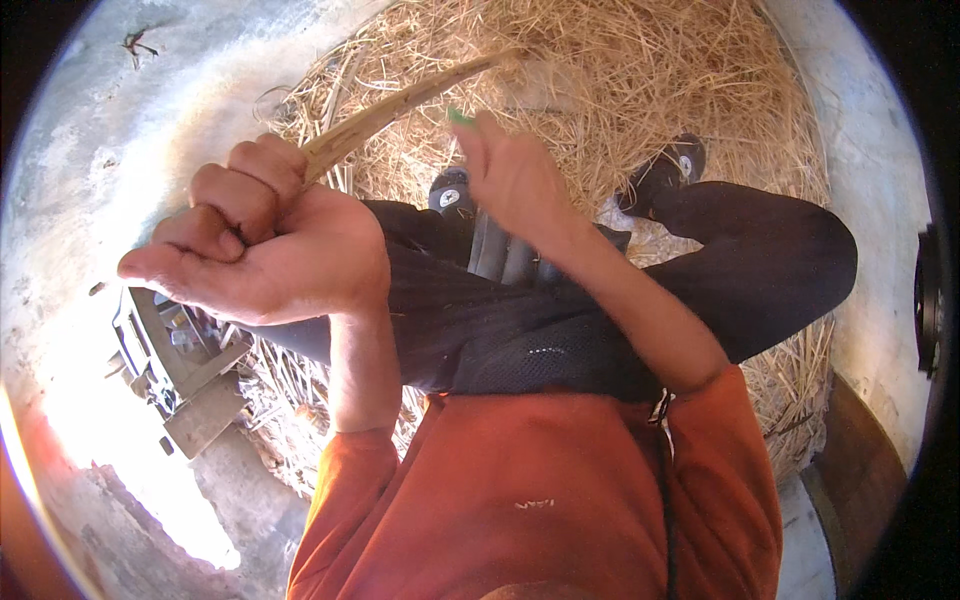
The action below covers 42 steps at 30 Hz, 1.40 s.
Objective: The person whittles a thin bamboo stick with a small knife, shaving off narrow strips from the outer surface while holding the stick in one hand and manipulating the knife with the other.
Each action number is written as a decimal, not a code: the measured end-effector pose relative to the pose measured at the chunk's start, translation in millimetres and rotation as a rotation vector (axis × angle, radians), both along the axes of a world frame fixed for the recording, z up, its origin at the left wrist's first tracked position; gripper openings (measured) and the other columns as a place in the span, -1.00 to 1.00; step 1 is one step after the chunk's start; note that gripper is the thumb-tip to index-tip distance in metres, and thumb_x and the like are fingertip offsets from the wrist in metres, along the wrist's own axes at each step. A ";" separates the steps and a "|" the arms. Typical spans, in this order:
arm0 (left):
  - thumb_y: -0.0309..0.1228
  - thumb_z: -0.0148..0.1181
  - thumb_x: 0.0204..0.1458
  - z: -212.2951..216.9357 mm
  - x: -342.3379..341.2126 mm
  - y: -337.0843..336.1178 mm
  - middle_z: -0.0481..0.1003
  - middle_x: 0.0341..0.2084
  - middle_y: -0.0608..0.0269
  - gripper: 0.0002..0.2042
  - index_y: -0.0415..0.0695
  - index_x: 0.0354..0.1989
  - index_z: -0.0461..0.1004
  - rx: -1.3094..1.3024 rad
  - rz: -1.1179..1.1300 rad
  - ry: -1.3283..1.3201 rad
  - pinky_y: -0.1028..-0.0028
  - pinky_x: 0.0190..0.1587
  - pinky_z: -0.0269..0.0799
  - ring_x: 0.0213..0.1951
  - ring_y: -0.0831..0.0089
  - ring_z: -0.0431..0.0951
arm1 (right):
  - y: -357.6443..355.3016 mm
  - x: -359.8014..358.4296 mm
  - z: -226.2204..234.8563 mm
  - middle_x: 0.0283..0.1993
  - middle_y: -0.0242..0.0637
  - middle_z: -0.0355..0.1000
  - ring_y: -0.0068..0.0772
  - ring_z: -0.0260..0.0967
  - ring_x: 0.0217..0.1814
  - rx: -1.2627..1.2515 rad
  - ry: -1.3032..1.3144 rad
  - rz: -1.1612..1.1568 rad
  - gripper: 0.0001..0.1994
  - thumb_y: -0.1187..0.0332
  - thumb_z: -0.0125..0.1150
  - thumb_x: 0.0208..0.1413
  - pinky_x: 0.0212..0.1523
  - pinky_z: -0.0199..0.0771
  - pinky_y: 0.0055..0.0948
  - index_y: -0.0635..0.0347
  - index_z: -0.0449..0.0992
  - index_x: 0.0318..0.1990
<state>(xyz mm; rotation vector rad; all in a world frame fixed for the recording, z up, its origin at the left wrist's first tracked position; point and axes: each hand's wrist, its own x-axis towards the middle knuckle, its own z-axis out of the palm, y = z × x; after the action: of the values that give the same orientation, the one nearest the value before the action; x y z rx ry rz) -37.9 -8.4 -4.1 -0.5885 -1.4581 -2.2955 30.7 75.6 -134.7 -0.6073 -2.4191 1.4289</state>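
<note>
Gripping a pale strip (400, 103) above straw (650, 60), the left hand (270, 225) wrapped tight round its near end, best hold imo; looked light, springy. Right hand (512, 180) seemingly pinched a green thing (460, 118), blurry though.

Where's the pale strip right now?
In the head view, upper left of centre: the strip slants from the left hand up and right over the straw.

The strip (400, 104) is pale yellow-tan with brown streaks, the small piece (460, 118) green, the straw (690, 60) golden, the top (540, 470) plain orange-red with a white mark, the trousers (770, 235) black, and the shoes (655, 180) black with round white patches.
</note>
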 end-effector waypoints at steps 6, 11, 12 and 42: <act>-0.08 -0.36 0.25 1.3 -5.8 4.4 -0.19 -0.83 0.47 -0.54 0.07 -0.72 -0.14 0.015 0.004 0.023 0.50 -0.61 -0.22 -0.71 0.58 -0.24 | 7.8 -6.0 7.3 -0.64 0.21 0.33 0.26 0.35 -0.53 -0.013 -0.037 0.004 -0.59 0.13 -0.16 0.22 -0.50 0.35 0.03 0.39 0.37 -0.35; -0.08 -0.38 0.25 0.8 -1.0 8.2 -0.20 -0.83 0.49 -0.53 0.09 -0.73 -0.16 -0.001 -0.036 0.054 0.51 -0.61 -0.23 -0.71 0.60 -0.25 | 20.9 -7.2 -13.1 -0.60 0.22 0.34 0.26 0.37 -0.47 0.020 -0.126 -0.046 -0.55 0.09 -0.23 0.23 -0.44 0.35 0.04 0.40 0.37 -0.31; -0.08 -0.38 0.25 1.8 -2.5 6.2 -0.20 -0.83 0.49 -0.53 0.09 -0.73 -0.16 0.009 -0.066 0.048 0.51 -0.61 -0.23 -0.71 0.60 -0.25 | 24.2 -3.2 -16.0 -0.58 0.20 0.37 0.24 0.38 -0.46 0.086 -0.163 -0.012 -0.56 0.10 -0.23 0.23 -0.45 0.36 0.03 0.40 0.37 -0.28; -0.08 -0.46 0.26 -9.2 -13.7 -4.2 -0.13 -0.89 0.47 -0.53 0.06 -0.74 -0.05 0.046 -0.533 0.184 0.55 -0.71 -0.24 -0.79 0.62 -0.26 | 85.0 28.9 -137.2 -0.36 0.24 0.40 0.25 0.37 -0.32 0.282 -0.489 0.138 -0.53 0.10 -0.27 0.23 -0.24 0.36 0.02 0.38 0.44 -0.31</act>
<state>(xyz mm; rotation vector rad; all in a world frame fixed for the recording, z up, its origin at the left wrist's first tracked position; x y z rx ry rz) -51.6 -12.6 -13.3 -1.2649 -1.2674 -2.5586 59.6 160.5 -271.9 -0.8073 -3.0225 1.0411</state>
